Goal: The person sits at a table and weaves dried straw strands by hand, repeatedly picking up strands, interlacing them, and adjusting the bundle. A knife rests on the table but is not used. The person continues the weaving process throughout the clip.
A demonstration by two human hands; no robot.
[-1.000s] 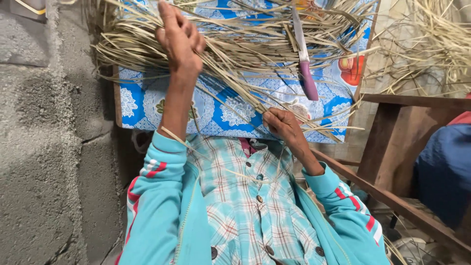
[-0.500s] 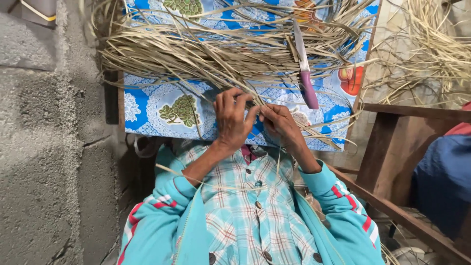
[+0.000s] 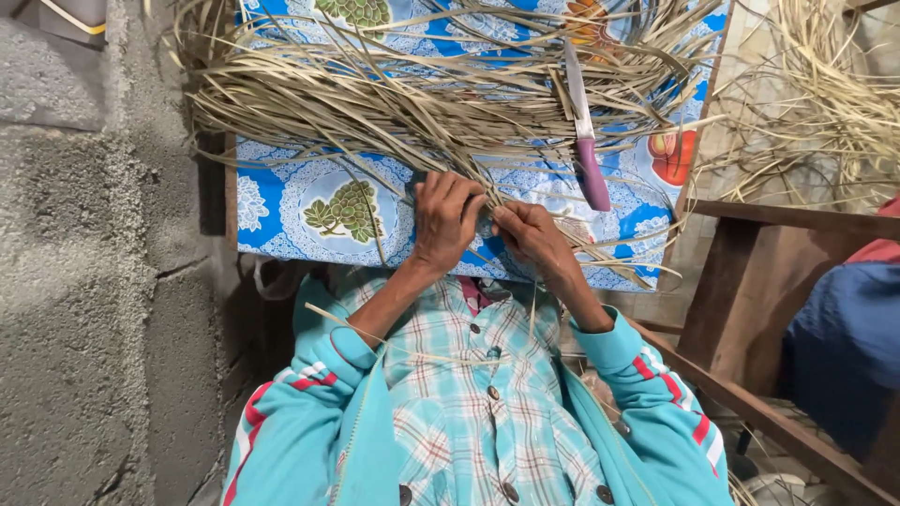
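I saw my left hand (image 3: 447, 217) curled, fingers bent down over a bunch of dry straw strips (image 3: 412, 103) at the near edge of the counter (image 3: 281, 201), gripping them. My right hand (image 3: 531, 234) sat just beside it, fingertips pinched on thin strips there. The main heap lay across the blue patterned cloth, a purple-handled knife (image 3: 585, 141) resting on top. Which strands each hand actually held I couldn't make out; the tangle hid them.

A rough grey concrete block wall (image 3: 84, 281) stands left, and a dark wooden frame (image 3: 750, 309) stands right.
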